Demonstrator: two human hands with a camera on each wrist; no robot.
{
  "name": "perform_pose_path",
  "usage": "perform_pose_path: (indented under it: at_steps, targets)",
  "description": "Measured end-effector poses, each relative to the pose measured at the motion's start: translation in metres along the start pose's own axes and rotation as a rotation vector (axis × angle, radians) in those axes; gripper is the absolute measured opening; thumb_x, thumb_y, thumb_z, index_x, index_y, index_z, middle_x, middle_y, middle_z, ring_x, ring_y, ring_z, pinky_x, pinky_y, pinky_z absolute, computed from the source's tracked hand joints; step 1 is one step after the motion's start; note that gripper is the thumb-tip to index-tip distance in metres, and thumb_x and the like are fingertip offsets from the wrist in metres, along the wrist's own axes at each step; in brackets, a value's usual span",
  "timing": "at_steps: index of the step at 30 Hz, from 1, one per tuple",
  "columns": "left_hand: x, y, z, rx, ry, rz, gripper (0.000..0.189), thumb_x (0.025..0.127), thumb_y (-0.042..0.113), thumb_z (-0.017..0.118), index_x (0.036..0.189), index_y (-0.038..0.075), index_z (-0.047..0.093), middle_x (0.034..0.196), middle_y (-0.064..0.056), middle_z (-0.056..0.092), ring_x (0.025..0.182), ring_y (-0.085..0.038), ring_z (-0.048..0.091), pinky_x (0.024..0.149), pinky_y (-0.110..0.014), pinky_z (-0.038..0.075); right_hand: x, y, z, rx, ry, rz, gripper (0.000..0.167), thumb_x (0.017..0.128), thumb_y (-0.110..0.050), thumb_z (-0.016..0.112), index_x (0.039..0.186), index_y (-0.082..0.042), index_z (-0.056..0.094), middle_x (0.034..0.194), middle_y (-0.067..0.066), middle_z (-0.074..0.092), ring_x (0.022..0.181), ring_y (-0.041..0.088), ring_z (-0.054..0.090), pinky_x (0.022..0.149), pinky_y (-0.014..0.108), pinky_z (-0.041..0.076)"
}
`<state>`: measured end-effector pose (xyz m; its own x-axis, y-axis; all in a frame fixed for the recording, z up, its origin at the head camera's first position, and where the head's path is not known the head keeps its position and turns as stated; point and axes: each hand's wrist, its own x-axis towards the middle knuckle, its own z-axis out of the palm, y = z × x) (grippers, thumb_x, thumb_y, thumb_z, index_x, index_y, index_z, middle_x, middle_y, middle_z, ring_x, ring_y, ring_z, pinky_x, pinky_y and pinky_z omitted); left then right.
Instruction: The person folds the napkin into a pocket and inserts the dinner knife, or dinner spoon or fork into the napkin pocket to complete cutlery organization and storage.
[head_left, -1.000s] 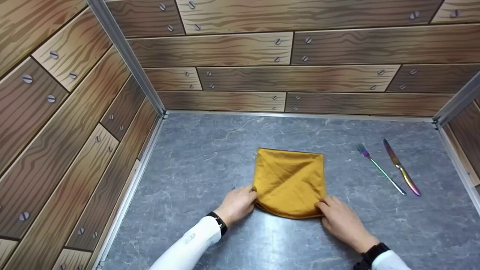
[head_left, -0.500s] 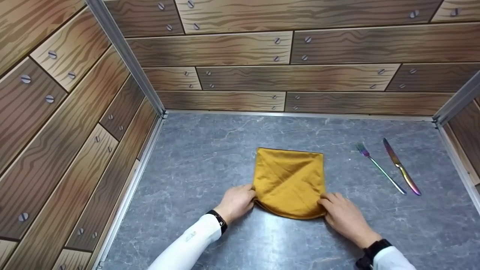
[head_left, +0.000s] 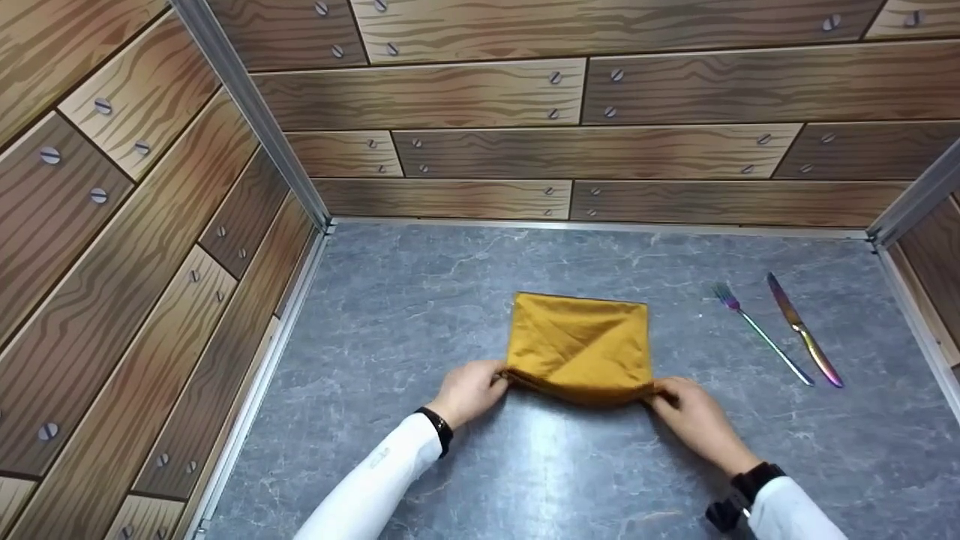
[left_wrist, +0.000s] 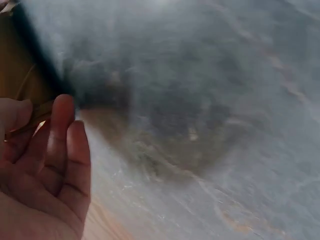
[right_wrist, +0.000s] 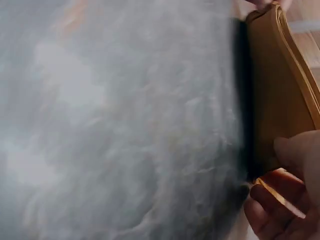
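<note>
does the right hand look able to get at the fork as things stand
Probably yes, once it lets go: the right hand pinches the mustard cloth at its near right corner. The fork lies on that hand's side of the cloth, and nothing visible stands between hand and fork.

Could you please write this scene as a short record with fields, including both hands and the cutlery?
Main item: mustard-yellow cloth, folded, near edge sagging between the hands and apparently lifted
Left hand: pinches the cloth's near left corner
Right hand: pinches its near right corner
Cutlery: iridescent fork and knife, side by side but apart, right of the cloth, untouched
Cutlery direction: tines and blade away from the person
Surface: grey marbled tabletop
Surroundings: wood-patterned walls
Clothing: white sleeves
</note>
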<state>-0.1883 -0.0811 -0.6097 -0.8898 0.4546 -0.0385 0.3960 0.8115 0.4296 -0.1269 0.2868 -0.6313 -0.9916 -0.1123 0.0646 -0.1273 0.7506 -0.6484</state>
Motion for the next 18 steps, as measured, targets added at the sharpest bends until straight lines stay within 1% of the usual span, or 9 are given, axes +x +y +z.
perform_pose_path:
  at_steps: [2,3,6,7,10,13,15,16,18]
  targets:
    - [0.005,0.000,-0.003,-0.058,-0.017,-0.049,0.014,0.098,0.025,0.060,0.104,0.020,0.071,0.099,0.002,0.074,0.090,-0.015,0.069,0.075,-0.036,0.057,0.003,0.000,-0.002,0.058,0.000,0.071,0.017,0.094,-0.018,0.070,0.107,-0.007,0.073,0.105,0.010,0.073,0.097,0.026,0.065,0.088,0.044,0.053]
    - [0.007,0.000,-0.005,-0.081,-0.025,-0.073,0.016,0.098,0.027,0.059,0.106,0.019,0.071,0.100,0.002,0.074,0.090,-0.015,0.069,0.076,-0.036,0.056,0.005,0.000,-0.002,0.081,-0.004,0.102,0.019,0.095,-0.021,0.069,0.106,-0.007,0.073,0.103,0.010,0.073,0.093,0.023,0.064,0.084,0.040,0.053]
    - [0.014,0.001,-0.008,-0.121,-0.045,-0.132,0.017,0.099,0.029,0.059,0.105,0.019,0.071,0.096,0.003,0.072,0.084,-0.013,0.064,0.076,-0.035,0.055,0.010,0.001,-0.004,0.126,-0.023,0.169,0.025,0.097,-0.029,0.067,0.102,-0.006,0.070,0.096,0.008,0.071,0.082,0.017,0.058,0.073,0.030,0.049]
    - [0.015,0.002,-0.008,-0.130,-0.051,-0.148,0.017,0.099,0.030,0.059,0.102,0.018,0.071,0.093,0.003,0.070,0.081,-0.013,0.062,0.075,-0.035,0.054,0.011,0.001,-0.005,0.132,-0.029,0.180,0.026,0.097,-0.031,0.067,0.101,-0.005,0.070,0.095,0.007,0.070,0.080,0.016,0.056,0.071,0.028,0.047]
    - [0.019,0.003,-0.007,-0.149,-0.069,-0.192,0.017,0.099,0.030,0.058,0.100,0.018,0.070,0.089,0.004,0.067,0.079,-0.012,0.059,0.073,-0.034,0.052,0.015,0.001,-0.005,0.167,-0.041,0.209,0.029,0.096,-0.033,0.067,0.098,-0.004,0.068,0.087,0.005,0.066,0.073,0.014,0.052,0.065,0.026,0.044]
    - [0.022,0.005,-0.005,-0.163,-0.087,-0.225,0.016,0.099,0.029,0.057,0.097,0.018,0.068,0.086,0.003,0.065,0.077,-0.013,0.058,0.070,-0.034,0.051,0.018,0.001,-0.005,0.193,-0.036,0.230,0.030,0.096,-0.033,0.068,0.097,-0.002,0.067,0.080,0.002,0.062,0.069,0.012,0.051,0.060,0.024,0.043]
    - [0.023,0.006,-0.005,-0.175,-0.100,-0.250,0.019,0.099,0.029,0.056,0.104,0.017,0.069,0.090,0.002,0.067,0.080,-0.015,0.060,0.073,-0.035,0.052,0.019,0.001,-0.005,0.198,-0.024,0.244,0.029,0.095,-0.031,0.069,0.096,-0.002,0.067,0.077,0.001,0.061,0.068,0.012,0.051,0.060,0.024,0.043]
    - [0.024,0.007,-0.005,-0.181,-0.105,-0.262,0.021,0.099,0.029,0.055,0.108,0.016,0.069,0.093,0.000,0.068,0.082,-0.015,0.060,0.075,-0.036,0.052,0.019,0.001,-0.005,0.194,-0.016,0.248,0.029,0.095,-0.030,0.069,0.096,-0.002,0.067,0.079,0.002,0.062,0.069,0.012,0.052,0.060,0.023,0.043]
    - [0.025,0.009,-0.005,-0.183,-0.112,-0.282,0.030,0.100,0.030,0.053,0.121,0.015,0.068,0.105,-0.003,0.071,0.090,-0.018,0.063,0.083,-0.039,0.054,0.020,0.000,-0.004,0.186,-0.003,0.259,0.027,0.095,-0.028,0.069,0.098,0.000,0.068,0.084,0.006,0.066,0.072,0.013,0.054,0.062,0.023,0.044]
